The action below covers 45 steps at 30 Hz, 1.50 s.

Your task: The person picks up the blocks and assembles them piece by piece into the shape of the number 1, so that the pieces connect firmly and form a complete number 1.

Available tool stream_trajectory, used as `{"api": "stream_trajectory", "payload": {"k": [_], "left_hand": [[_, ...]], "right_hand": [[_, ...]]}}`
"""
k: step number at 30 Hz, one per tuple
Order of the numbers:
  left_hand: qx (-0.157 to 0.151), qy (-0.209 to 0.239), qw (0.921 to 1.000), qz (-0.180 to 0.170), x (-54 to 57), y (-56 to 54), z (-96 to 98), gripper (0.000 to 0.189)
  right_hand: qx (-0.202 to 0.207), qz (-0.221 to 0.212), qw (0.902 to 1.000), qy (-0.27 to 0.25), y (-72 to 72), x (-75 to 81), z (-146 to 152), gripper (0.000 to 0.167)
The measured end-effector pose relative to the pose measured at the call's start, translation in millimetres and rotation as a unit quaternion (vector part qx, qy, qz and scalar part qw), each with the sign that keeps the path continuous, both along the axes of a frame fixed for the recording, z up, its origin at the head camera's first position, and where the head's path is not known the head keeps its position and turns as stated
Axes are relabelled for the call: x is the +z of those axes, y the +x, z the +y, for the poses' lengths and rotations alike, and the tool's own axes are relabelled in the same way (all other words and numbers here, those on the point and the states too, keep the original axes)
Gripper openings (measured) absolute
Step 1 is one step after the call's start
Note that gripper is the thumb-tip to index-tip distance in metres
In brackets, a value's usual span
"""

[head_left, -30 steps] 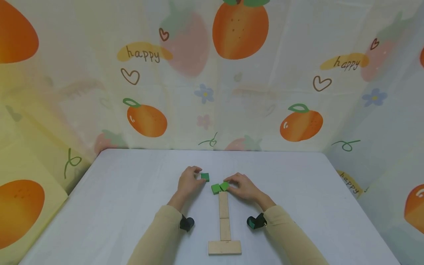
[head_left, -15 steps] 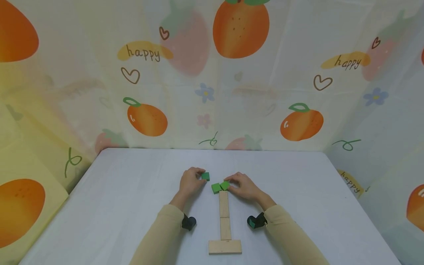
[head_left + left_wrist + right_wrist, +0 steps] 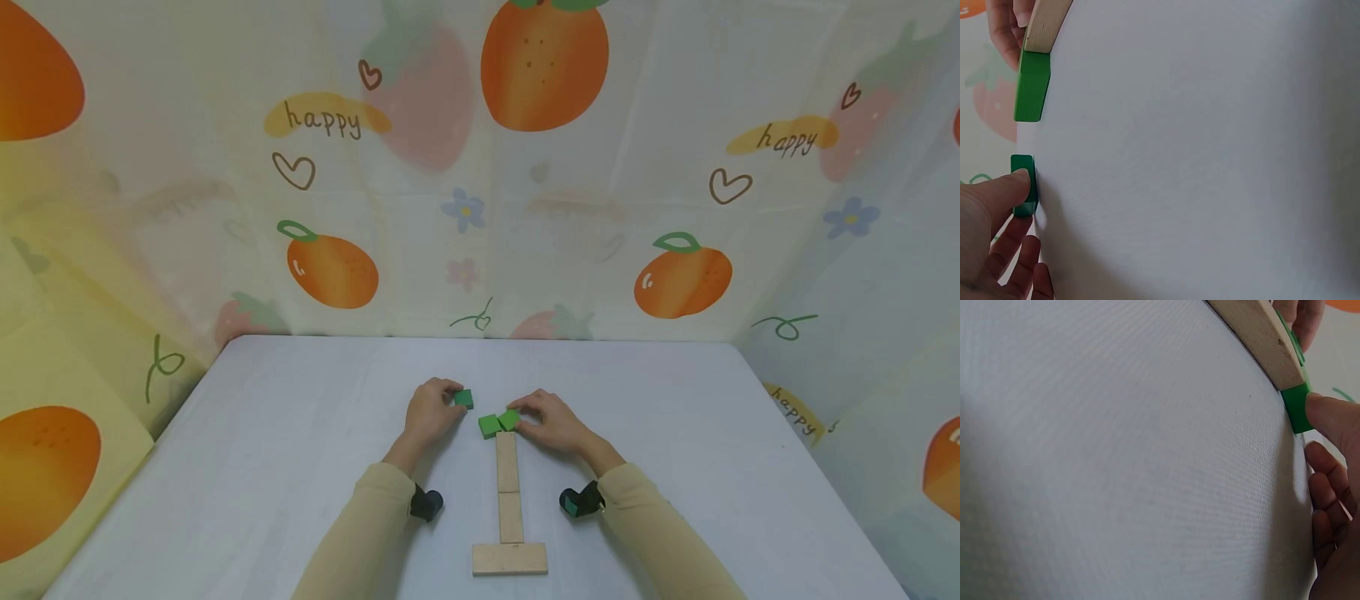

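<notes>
Between thumb and fingers, my left hand (image 3: 431, 412) pinches a small dark green block (image 3: 464, 399), also seen in the left wrist view with the thumb (image 3: 1013, 186) on its face. My right hand (image 3: 553, 422) pinches a light green block (image 3: 509, 419); the right wrist view shows its thumb (image 3: 1332, 417) against the green side. Just left of that block lies a second light green block (image 3: 489, 427), touching or nearly touching it. Below them, two wooden planks (image 3: 507, 462) lie end to end in a column, down to a crosswise wooden plank (image 3: 510, 559).
All the blocks lie on a white-covered table (image 3: 300, 417). Behind it hangs a fruit-printed curtain (image 3: 525, 167). A black wrist camera (image 3: 427, 503) sits at the left wrist, another black camera (image 3: 581, 502) at the right.
My left hand's fingers, a little apart from the dark green block a second ago, have come in to pinch it. The right hand and the wooden planks look unmoved.
</notes>
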<state>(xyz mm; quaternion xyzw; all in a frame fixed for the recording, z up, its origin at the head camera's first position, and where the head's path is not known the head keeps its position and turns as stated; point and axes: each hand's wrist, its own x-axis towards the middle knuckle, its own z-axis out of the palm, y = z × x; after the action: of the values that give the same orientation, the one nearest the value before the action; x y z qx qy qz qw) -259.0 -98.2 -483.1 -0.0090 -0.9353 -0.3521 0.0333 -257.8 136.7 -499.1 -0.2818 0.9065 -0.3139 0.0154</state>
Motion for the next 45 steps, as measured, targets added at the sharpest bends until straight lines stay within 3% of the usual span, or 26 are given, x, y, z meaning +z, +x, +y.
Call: {"api": "stream_trajectory", "payload": {"k": [6,14,28,34,45], "left_hand": [[-0.007,0.006,0.9999,-0.009,1.6,-0.7,-0.5,0.029],[-0.031,-0.002,0.9995,0.006,11.3,2.0,0.6,0.028],[-0.048,-0.028,0.9983,0.016,29.8,20.4,-0.5,0.027],[-0.057,-0.027,0.9980,0.009,30.8,30.0,-0.8,0.026],[-0.069,-0.028,0.9972,-0.006,22.4,42.2,2.5,0.028]], "right_hand": [[0.004,0.002,1.0000,-0.004,0.5,0.1,0,0.029],[0.001,0.004,1.0000,0.003,-1.1,-1.5,0,0.029],[0.010,0.017,0.9998,-0.007,-1.6,-1.3,0,0.029],[0.004,0.008,1.0000,-0.005,-1.3,-0.9,0,0.028],[0.005,0.004,1.0000,-0.006,0.5,-0.1,-1,0.029]]}}
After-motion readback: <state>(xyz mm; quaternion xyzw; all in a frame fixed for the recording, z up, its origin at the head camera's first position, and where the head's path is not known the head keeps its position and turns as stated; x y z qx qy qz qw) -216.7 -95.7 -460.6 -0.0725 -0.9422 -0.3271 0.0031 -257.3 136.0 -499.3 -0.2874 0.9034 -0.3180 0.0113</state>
